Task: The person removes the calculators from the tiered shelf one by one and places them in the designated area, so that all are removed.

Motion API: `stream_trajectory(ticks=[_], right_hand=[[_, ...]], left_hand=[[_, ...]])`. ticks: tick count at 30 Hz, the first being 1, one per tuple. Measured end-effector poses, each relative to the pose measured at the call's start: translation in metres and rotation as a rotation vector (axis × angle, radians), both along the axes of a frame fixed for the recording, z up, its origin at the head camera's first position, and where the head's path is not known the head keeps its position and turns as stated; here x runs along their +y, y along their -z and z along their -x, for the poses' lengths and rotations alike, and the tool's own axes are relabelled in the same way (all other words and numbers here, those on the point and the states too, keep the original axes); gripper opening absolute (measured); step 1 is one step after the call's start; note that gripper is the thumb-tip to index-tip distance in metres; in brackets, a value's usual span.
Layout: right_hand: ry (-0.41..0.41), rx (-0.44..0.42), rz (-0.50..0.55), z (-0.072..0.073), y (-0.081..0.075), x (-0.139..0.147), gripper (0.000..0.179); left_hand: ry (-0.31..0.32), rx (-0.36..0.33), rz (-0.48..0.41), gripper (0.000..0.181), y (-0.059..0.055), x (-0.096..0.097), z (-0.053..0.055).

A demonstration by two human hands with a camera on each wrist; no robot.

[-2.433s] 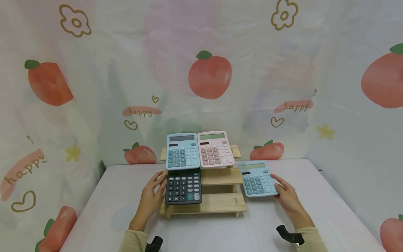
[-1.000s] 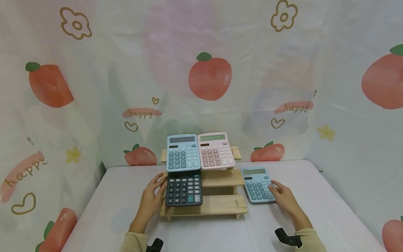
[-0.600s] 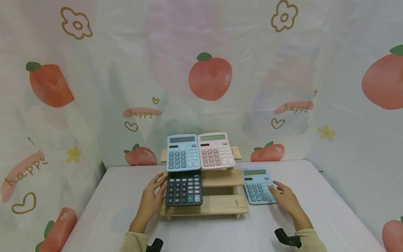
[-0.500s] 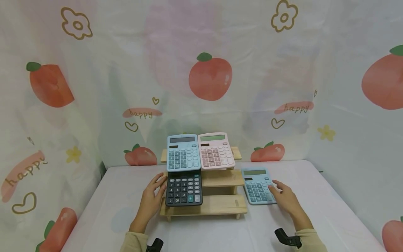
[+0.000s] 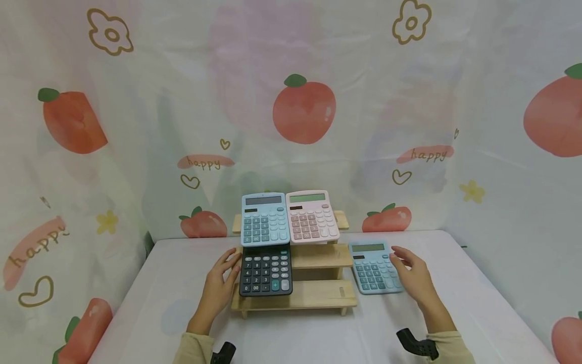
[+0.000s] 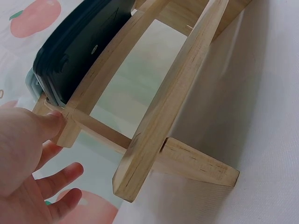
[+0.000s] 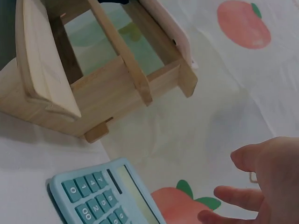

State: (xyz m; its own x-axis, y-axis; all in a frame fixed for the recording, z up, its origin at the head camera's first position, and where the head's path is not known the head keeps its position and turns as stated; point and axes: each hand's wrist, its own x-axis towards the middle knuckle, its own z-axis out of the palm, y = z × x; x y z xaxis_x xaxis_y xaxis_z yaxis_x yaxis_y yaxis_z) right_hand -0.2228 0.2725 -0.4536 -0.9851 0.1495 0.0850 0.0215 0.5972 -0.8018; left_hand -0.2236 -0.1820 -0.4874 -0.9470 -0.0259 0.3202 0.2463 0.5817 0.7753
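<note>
A three-tier wooden stand (image 5: 323, 293) stands mid-table. A blue calculator (image 5: 265, 222) and a pink calculator (image 5: 311, 217) lean side by side on its upper part. Below the blue one leans a black calculator (image 5: 265, 273). My left hand (image 5: 216, 288) pinches the stand's left side, thumb on the end of a slat (image 6: 70, 130), the lower fingers spread loose. To the right of the stand, a second blue calculator (image 5: 375, 270) lies face up on the table. Beside its right edge my right hand (image 5: 415, 275) hovers with fingers apart, holding nothing; the right wrist view shows a gap between them.
A white cloth covers the table (image 5: 300, 338). Behind it and at both sides hangs a curtain (image 5: 182, 91) printed with peaches. Black straps (image 5: 416, 344) sit on both wrists.
The right hand has lowered the second blue calculator slightly rightward onto the table, let go of it, and lifted away. My left hand has stayed at the stand.
</note>
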Motion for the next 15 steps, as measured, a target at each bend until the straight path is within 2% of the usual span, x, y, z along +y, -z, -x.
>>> stream_trajectory(ticks=[6, 15], right_hand=[[-0.035, 0.075, 0.065, -0.007, -0.010, -0.009, 0.052], [-0.103, 0.171, 0.088, -0.013, -0.018, -0.025, 0.046]], left_hand=[[0.002, 0.000, 0.001, 0.038, 0.001, -0.001, 0.001], [-0.002, 0.016, 0.003, 0.038, 0.004, 0.000, 0.002]])
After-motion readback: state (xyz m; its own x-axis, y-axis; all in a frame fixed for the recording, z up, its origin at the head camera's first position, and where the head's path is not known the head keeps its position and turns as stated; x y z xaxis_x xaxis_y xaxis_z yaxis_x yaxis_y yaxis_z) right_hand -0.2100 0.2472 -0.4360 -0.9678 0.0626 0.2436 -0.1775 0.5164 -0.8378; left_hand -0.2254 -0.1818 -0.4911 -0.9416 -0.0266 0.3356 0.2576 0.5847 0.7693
